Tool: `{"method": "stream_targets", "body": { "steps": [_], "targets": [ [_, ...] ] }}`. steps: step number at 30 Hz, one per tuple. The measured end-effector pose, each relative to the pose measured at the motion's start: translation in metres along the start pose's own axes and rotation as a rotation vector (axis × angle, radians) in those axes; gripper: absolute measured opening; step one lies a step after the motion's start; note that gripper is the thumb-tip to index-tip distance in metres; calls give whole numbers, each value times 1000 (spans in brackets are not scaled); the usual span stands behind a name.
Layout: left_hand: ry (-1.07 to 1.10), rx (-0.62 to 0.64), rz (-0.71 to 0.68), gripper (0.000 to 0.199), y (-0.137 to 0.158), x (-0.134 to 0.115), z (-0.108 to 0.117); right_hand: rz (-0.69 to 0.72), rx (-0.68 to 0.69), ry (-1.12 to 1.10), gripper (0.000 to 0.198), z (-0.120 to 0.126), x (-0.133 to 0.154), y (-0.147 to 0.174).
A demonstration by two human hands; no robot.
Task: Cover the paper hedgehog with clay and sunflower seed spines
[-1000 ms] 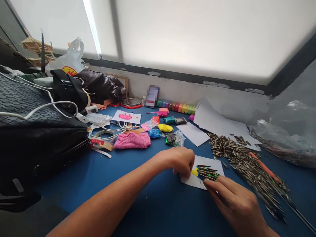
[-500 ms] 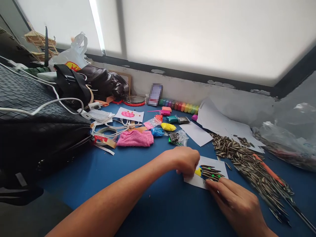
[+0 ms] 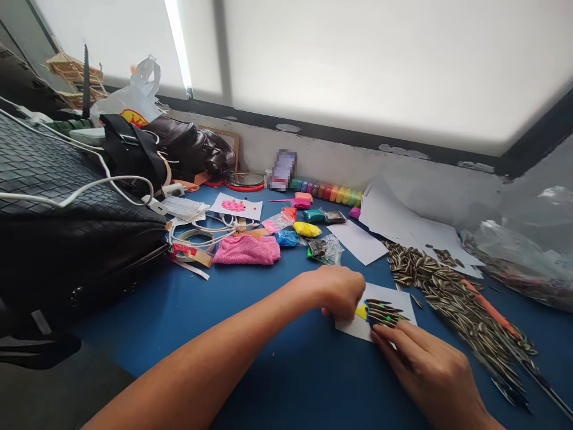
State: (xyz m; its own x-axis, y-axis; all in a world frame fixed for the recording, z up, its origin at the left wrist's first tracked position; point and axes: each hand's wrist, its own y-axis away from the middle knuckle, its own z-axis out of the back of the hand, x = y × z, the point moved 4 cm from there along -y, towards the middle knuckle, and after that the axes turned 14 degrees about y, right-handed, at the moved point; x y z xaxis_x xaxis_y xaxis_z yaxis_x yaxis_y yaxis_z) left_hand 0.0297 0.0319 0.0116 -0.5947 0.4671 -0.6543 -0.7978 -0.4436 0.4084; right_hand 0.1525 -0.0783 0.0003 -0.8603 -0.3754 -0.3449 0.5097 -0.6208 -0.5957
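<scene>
A small white paper card (image 3: 405, 301) lies on the blue table, bearing a picture of striped sunflower seeds (image 3: 382, 309) fanned out in rows. Yellow clay (image 3: 362, 311) and a thin edge of blue border the seeds on the left, and green dots sit among them. My left hand (image 3: 342, 292) is curled closed over the card's left side; its fingertips are hidden. At the lower edge of the seeds, my right hand (image 3: 432, 361) has thumb and fingers drawn together against the card. Whatever is between those fingers cannot be made out.
A heap of sunflower seeds (image 3: 447, 292) with an orange-handled tool (image 3: 490, 307) spreads on the right. Behind lie clay packets (image 3: 307, 230), a pink cloth (image 3: 247, 249), blank paper (image 3: 358, 242) and a pink clay picture (image 3: 235, 206). A black bag (image 3: 80, 251) stands left.
The whole view has shifted very slightly. Both hands keep nearly the same place on the card, and the seed picture looks unchanged.
</scene>
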Motion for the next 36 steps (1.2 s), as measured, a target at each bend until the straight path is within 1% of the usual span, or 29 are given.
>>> {"method": "stream_targets", "body": {
  "steps": [7, 14, 16, 20, 25, 31, 36],
  "targets": [
    [13, -1, -3, 16, 1, 0, 0, 16, 5, -2, 33, 2, 4, 0],
    [19, -2, -3, 15, 1, 0, -1, 10, -39, -25, 26, 12, 4, 1],
    [23, -7, -7, 15, 1, 1, -1, 10, -33, -32, 26, 13, 4, 1],
    [20, -3, -9, 14, 0, 2, -2, 3, -14, -48, 27, 12, 5, 2],
    [10, 1, 0, 17, 0, 0, -1, 10, -12, -27, 29, 9, 5, 4],
    [10, 9, 6, 15, 0, 0, -1, 3, -31, 14, 38, 10, 7, 2],
    [-11, 4, 6, 16, 2, 0, 0, -13, -38, 24, 38, 10, 8, 2]
  ]
}}
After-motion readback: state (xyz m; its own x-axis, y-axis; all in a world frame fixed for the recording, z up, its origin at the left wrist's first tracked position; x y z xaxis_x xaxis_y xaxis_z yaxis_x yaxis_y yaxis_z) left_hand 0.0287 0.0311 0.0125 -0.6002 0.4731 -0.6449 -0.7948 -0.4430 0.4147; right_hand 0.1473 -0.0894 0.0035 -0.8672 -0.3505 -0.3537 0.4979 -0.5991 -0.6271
